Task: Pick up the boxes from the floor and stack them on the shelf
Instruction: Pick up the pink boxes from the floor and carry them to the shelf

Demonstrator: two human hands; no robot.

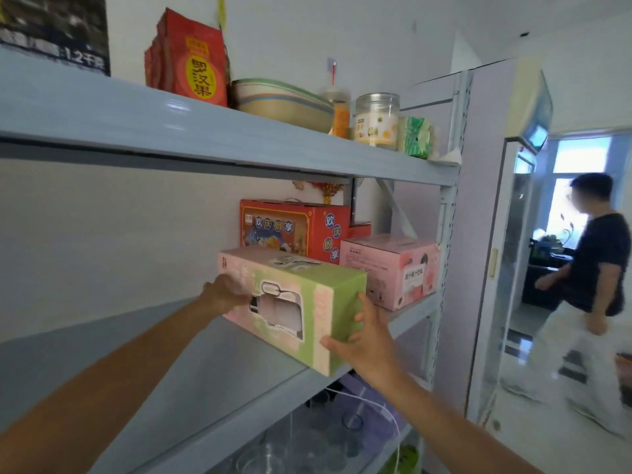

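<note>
A green and pink box (301,302) with a window in its front lies on the middle shelf (191,381), its near corner at the shelf's front edge. My left hand (224,294) grips the box's far left end. At the near right end my right hand (364,340) holds it, thumb under the bottom corner and fingers up the green side. Behind it on the same shelf stand a red box (294,230) and a pink box (393,268), side by side.
The upper shelf (205,131) carries red bags (191,59), stacked bowls (284,100), a clear jar (376,118) and a green packet (415,136). Glassware (307,443) sits below. To the right, a person (595,289) walks by a doorway past a glass-door fridge (506,268).
</note>
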